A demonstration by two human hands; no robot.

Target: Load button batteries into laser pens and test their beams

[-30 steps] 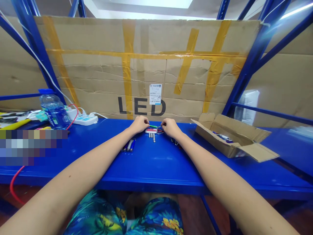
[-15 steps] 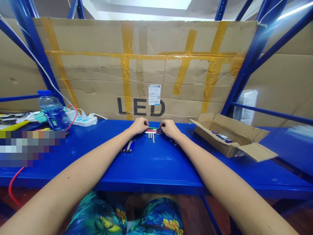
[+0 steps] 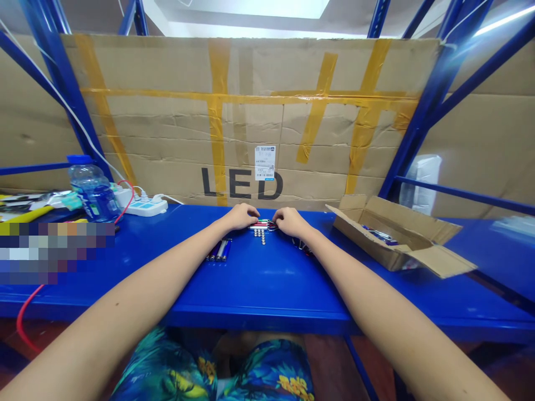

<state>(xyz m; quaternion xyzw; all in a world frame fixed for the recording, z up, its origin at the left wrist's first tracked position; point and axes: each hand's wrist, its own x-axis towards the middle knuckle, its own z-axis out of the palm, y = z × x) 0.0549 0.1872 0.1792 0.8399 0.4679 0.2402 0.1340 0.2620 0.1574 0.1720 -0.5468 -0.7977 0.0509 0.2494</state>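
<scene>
Several slim coloured tubes (image 3: 259, 225), in green, red and white with metal clips at their right ends, lie side by side at the back middle of the table. At their left ends is my left hand (image 3: 241, 217), fingers curved with a gap between thumb and forefinger. My right hand (image 3: 289, 221) is curled at the clip ends, its fingertips drawn together; what they pinch is hidden. Small silver button cells (image 3: 259, 234) stand in short rows just in front of the tubes. Blue and silver tubes (image 3: 219, 250) lie beside my left forearm. Dark metal clips (image 3: 299, 244) show partly under my right wrist.
An open cardboard box (image 3: 393, 259) with blue-and-silver pieces inside stands at the right. To the left are a bottle (image 3: 92, 192), a white power strip (image 3: 147, 206) and a red cable (image 3: 25, 309). A large cardboard sheet (image 3: 184, 128) closes off the table's back.
The green tube, held between both hands behind the row, has come down against the other tubes. My left thumb and forefinger have parted; the right hand has barely moved.
</scene>
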